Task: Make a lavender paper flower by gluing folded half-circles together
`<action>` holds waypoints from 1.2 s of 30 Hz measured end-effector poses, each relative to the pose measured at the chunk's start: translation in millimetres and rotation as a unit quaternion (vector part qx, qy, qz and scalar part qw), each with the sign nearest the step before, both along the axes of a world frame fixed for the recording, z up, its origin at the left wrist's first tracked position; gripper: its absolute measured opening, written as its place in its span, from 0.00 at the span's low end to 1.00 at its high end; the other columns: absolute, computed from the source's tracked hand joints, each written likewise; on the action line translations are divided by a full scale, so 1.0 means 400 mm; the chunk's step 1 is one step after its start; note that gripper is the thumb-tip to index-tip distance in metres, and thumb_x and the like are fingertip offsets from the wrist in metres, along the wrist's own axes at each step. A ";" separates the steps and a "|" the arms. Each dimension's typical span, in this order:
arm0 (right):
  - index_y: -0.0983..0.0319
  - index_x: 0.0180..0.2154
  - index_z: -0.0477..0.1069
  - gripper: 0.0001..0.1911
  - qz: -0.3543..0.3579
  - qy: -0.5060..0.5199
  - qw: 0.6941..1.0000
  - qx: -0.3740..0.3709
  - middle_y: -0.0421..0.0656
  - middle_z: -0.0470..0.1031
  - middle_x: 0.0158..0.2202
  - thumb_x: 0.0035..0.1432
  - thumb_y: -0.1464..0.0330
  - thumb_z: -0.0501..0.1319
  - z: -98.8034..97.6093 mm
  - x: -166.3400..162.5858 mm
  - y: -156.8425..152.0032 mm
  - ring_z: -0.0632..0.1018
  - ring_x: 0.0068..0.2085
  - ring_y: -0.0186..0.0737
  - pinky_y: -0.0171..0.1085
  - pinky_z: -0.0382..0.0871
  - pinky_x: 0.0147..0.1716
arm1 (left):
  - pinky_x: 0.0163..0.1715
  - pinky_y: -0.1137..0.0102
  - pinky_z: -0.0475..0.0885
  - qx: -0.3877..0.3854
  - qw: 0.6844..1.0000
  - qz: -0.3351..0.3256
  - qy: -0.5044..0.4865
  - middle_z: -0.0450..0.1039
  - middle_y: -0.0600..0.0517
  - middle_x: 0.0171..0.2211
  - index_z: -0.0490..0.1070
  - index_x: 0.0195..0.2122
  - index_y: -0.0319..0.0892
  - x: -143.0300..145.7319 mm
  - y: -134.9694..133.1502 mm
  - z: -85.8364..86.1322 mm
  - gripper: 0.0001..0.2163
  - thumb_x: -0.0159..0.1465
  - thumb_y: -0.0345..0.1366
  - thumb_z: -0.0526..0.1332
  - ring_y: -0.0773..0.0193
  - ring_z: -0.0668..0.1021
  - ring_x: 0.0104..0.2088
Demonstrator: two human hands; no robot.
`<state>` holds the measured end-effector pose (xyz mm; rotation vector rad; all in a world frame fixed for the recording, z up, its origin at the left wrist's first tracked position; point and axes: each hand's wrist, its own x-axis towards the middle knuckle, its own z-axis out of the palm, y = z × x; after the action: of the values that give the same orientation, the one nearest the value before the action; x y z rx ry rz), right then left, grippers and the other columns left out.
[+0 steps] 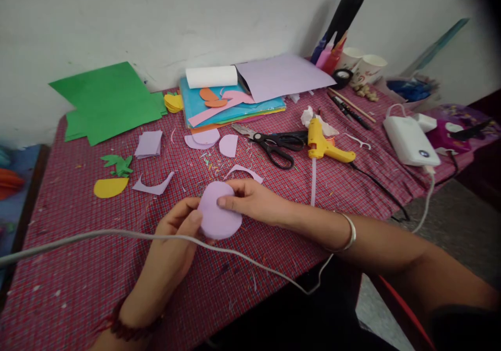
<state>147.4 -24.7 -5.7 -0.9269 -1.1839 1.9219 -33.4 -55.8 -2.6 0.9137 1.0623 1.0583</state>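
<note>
Between both hands, over the front of the table, is a rounded lilac paper or foam cutout (219,218). My left hand (178,233) pinches its left edge, thumb on top. My right hand (250,202) grips its upper right edge, thumb across the face. Whether it is one layer or a stack, I cannot tell. Curved lilac offcuts (245,171) lie just beyond the right hand. Farther back are half-round lilac pieces (228,146) and black-handled scissors (274,145) with their blades slightly parted.
A yellow glue gun (323,145) with its cord lies right of the scissors. Green sheets (113,106) and a blue pack (211,103) are at the back. A white power bank (412,134) sits at right. A pale cable (250,259) crosses in front of the hands.
</note>
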 end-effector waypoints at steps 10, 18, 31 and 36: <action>0.67 0.34 0.74 0.03 -0.039 0.034 0.990 -0.132 0.38 0.75 0.26 0.58 0.72 0.64 0.011 -0.007 0.001 0.73 0.27 0.27 0.28 0.68 0.29 | 0.26 0.70 0.77 0.044 0.999 -0.019 0.014 0.78 0.51 0.31 0.75 0.39 0.44 -0.003 0.001 -0.012 0.18 0.49 0.43 0.74 0.62 0.79 0.28; 0.68 0.38 0.75 0.06 -0.011 0.067 0.978 -0.199 0.40 0.76 0.25 0.61 0.72 0.62 -0.003 -0.003 0.008 0.75 0.25 0.29 0.29 0.72 0.27 | 0.28 0.70 0.78 0.070 0.996 -0.047 0.024 0.79 0.50 0.34 0.75 0.41 0.44 -0.024 -0.005 -0.034 0.18 0.52 0.43 0.73 0.61 0.80 0.30; 0.66 0.36 0.72 0.05 -0.008 -0.017 0.990 -0.138 0.37 0.71 0.24 0.61 0.71 0.60 0.006 -0.012 -0.006 0.70 0.23 0.28 0.30 0.68 0.26 | 0.38 0.69 0.75 0.185 0.969 -0.007 0.164 0.77 0.53 0.38 0.68 0.55 0.51 -0.004 -0.010 -0.001 0.28 0.53 0.32 0.71 0.63 0.79 0.36; 0.65 0.44 0.68 0.08 -0.067 -0.114 0.991 0.032 0.39 0.69 0.32 0.62 0.69 0.59 0.018 -0.002 -0.006 0.69 0.30 0.30 0.31 0.64 0.28 | 0.32 0.71 0.69 0.255 0.921 -0.043 0.292 0.72 0.54 0.31 0.78 0.33 0.47 -0.021 -0.013 0.010 0.02 0.61 0.36 0.65 0.65 0.74 0.31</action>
<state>146.6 -27.1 1.7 -1.1843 -1.2707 1.6948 -41.6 -61.1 1.3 1.7631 1.2289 1.0297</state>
